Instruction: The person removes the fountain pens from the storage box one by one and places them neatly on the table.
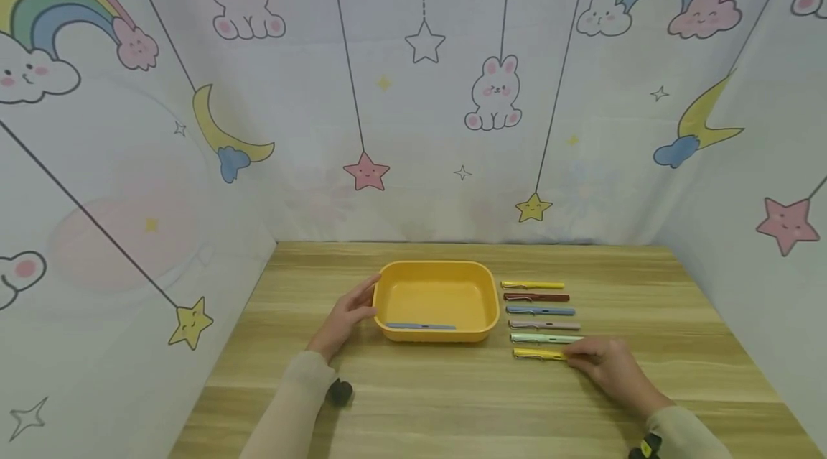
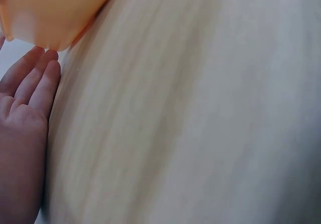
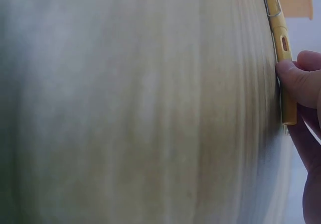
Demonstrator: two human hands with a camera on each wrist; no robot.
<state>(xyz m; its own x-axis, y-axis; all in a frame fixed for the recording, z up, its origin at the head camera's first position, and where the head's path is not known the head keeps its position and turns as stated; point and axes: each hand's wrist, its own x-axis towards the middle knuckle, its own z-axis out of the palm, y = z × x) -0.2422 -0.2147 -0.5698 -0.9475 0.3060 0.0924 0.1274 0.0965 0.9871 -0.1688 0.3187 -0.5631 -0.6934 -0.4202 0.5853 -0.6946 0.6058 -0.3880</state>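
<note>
A yellow plastic tray (image 1: 436, 336) stands on the table with a blue pen (image 1: 421, 326) lying inside along its near wall. My left hand (image 1: 345, 315) touches the tray's left side from outside; in the left wrist view its fingers (image 2: 44, 86) reach the tray wall (image 2: 55, 23) fairly straight. To the right of the tray, my right hand (image 1: 610, 365) pinches the right end of the nearest yellow pen (image 1: 536, 354) between thumb and fingers. The right wrist view shows the thumb on this yellow pen (image 3: 281, 38), which still lies on or very close to the table.
Behind the pinched pen lie several pens in a column: mint green (image 1: 543, 338), pinkish (image 1: 543, 325), blue (image 1: 539, 311), dark red (image 1: 536, 297) and yellow (image 1: 531, 285). The wooden table (image 1: 452, 401) meets a printed cloth backdrop (image 1: 426, 114) at the back and sides.
</note>
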